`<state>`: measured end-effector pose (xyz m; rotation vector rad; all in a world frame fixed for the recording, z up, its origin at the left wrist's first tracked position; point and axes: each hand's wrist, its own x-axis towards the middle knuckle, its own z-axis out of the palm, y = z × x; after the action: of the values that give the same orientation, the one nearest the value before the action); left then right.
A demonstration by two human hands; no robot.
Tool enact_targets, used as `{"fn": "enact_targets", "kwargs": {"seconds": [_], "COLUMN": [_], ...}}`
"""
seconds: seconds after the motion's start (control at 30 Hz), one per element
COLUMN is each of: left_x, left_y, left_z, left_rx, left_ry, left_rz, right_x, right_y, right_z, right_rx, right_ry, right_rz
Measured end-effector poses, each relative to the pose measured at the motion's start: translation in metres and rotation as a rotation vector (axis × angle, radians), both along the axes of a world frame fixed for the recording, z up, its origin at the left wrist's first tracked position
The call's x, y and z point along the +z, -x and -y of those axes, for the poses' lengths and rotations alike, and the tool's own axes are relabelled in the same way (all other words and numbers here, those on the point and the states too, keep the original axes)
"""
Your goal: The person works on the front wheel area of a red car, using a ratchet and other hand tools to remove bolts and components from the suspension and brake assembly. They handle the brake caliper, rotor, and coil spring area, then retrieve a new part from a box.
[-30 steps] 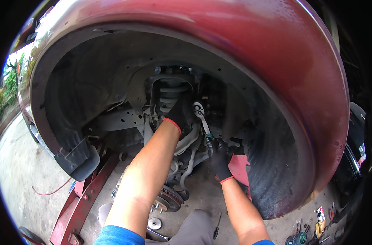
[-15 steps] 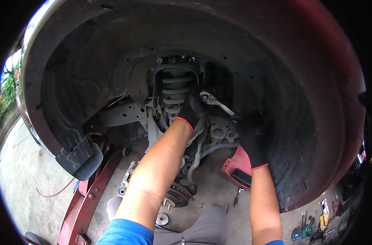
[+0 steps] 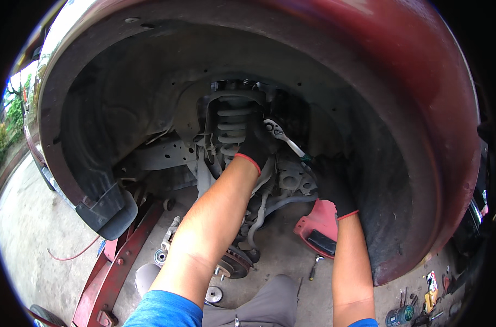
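Swung rightward over the past second, the ratchet (image 3: 284, 137) now slants from its head, beside the coil spring (image 3: 231, 126), down to the right. Nearest, a small tool (image 3: 315, 267) lies on the floor (image 3: 280, 242), just before a red panel (image 3: 321, 213). Left of them, the brake disc (image 3: 239, 260) shows bare studs: the wheel is already off. Farther in, the right hand (image 3: 330, 182) is wrapped around the ratchet's handle; the left hand (image 3: 256, 140) reaches up by its head, but what it grasps, if anything, I cannot tell. Beyond, the spring remains in its mount, and the ratchet work looks unfinished.
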<state>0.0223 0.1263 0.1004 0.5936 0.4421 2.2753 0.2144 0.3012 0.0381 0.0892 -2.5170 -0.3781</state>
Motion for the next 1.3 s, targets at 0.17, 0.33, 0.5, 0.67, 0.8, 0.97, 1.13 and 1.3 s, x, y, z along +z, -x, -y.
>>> {"fn": "enact_targets", "kwargs": {"seconds": [0.17,0.33,0.5,0.67,0.8,0.97,1.13,1.3], "left_x": [-0.009,-0.028,-0.014,0.003,-0.004,-0.013,-0.004,0.001], "left_y": [-0.024,0.03,0.013,-0.012,0.007,0.022,0.01,0.003], "left_z": [-0.017,-0.019,-0.024,-0.013,-0.014,-0.018,-0.016,-0.015], "left_rx": [0.035,-0.243,0.181,0.205,0.211,0.188,0.214,0.329], "left_ry": [-0.147,-0.265,0.054,0.136,0.195,0.181,0.193,0.231], "left_rz": [0.169,-0.166,0.014,-0.075,-0.127,-0.167,-0.238,-0.251], "right_x": [-0.005,-0.036,-0.066,-0.081,-0.087,-0.096,-0.102,-0.101], "right_y": [0.002,0.019,0.042,0.049,0.054,0.059,0.065,0.065], "right_z": [-0.003,0.023,0.04,0.038,0.04,0.051,0.067,0.083], "right_rx": [0.132,0.252,0.227,0.216,0.246,0.229,0.393,0.383], "right_ry": [0.033,0.754,1.094,1.192,1.305,1.464,1.531,1.59], "right_rz": [-0.124,-0.21,-0.282,-0.219,-0.201,-0.175,-0.293,-0.303]}}
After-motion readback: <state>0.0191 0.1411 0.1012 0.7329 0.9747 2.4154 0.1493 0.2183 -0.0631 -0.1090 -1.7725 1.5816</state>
